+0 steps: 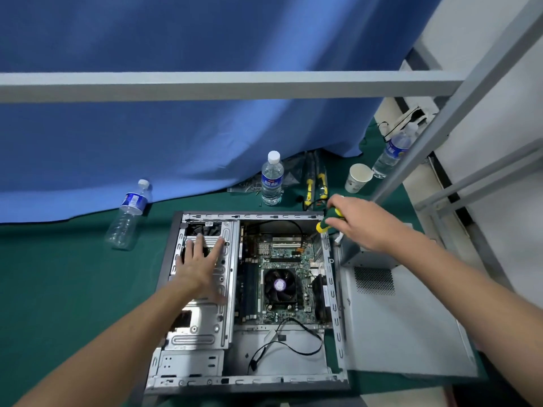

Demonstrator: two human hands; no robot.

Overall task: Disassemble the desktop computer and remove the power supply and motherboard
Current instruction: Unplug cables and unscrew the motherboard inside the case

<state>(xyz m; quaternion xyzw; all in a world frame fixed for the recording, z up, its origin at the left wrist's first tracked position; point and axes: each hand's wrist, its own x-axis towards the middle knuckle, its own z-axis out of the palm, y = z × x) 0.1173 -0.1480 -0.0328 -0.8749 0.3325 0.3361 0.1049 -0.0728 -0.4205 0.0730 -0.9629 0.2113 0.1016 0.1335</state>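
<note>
Left grip (pixel 202 261) flat, fingers spread; right grip (pixel 357 223) curled, both forearms outstretched.

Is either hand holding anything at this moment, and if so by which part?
The right hand grips a screwdriver by its green-and-yellow handle. The left hand holds nothing; it rests flat, fingers spread, on the metal drive cage.

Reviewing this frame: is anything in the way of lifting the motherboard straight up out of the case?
Above it, nothing: the motherboard lies uncovered in the open case, side panel off to the right. A black cable still runs onto its near edge. The left hand rests on the drive cage beside it; the right hand grips a screwdriver.
</note>
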